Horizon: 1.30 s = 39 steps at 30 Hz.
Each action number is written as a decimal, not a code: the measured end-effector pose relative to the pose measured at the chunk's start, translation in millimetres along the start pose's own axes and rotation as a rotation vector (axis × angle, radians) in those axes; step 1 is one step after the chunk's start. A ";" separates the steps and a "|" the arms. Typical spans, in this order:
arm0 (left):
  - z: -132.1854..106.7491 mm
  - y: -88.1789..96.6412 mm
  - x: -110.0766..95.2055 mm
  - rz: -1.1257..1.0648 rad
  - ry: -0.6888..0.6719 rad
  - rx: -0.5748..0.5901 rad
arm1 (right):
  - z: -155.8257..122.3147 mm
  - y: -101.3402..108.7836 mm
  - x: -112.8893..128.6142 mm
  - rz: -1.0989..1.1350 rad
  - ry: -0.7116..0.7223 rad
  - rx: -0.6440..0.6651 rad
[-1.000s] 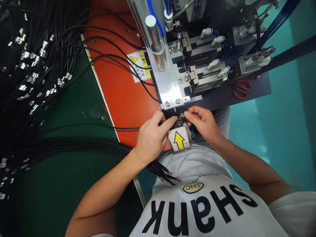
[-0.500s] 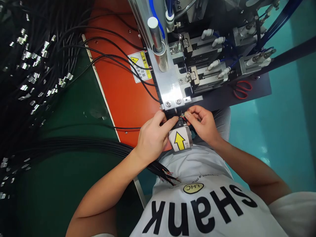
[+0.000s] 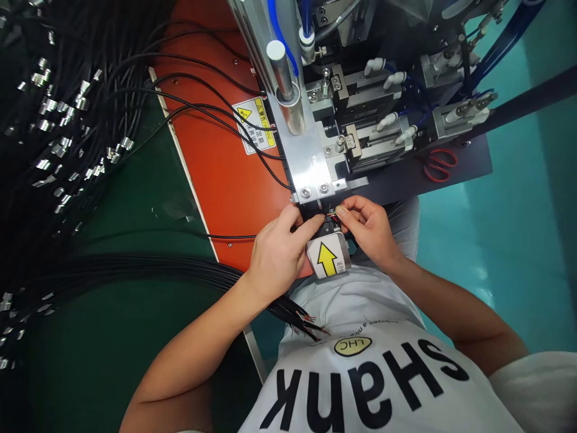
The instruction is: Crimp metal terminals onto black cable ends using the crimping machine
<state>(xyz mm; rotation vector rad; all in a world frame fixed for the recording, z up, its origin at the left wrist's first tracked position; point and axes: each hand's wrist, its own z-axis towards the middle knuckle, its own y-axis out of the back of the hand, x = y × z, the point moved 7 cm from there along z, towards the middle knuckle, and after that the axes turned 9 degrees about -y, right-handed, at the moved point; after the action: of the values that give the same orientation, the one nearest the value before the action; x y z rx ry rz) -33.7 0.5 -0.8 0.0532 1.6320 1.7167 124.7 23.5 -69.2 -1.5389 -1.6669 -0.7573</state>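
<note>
A black cable (image 3: 232,237) runs in from the left and goes under my left hand (image 3: 278,249). My left fingers close around it, and the index fingertip presses by its end at the machine's small black fixture (image 3: 328,226). Thin coloured wires (image 3: 333,215), red and greenish, stretch between the two hands. My right hand (image 3: 369,228) pinches these wires between thumb and index finger. Just in front of the fixture sits a metal plate (image 3: 328,255) with a yellow arrow. The palm side of my left hand is hidden.
Above the hands stands a machine with a metal bracket (image 3: 306,159) and air cylinders (image 3: 378,141). Red-handled scissors (image 3: 440,165) lie at the right. Bundled black cables (image 3: 180,264) with stripped ends cross the green table (image 3: 112,337). More cables with shiny tips (image 3: 67,108) hang at left.
Both hands keep almost the same place and grip. The whole view has shifted slightly; the wires at my right fingertips have moved only a little.
</note>
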 end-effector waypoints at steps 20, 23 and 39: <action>-1.2 -1.8 -0.4 0.054 -0.039 0.028 | -11.2 0.4 25.4 -0.485 0.302 -0.223; -1.4 -2.9 -1.1 0.090 -0.057 0.037 | -9.1 -1.5 20.6 -0.460 0.249 -0.179; 2.0 -1.8 -1.0 0.057 -0.069 0.031 | 5.1 6.0 -1.6 -0.098 0.004 0.063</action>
<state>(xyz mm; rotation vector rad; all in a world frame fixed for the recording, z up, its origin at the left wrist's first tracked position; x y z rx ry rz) -31.2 1.5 -1.6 0.1740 1.6205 1.7131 130.1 27.4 -73.7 -1.4205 -1.7566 -0.7513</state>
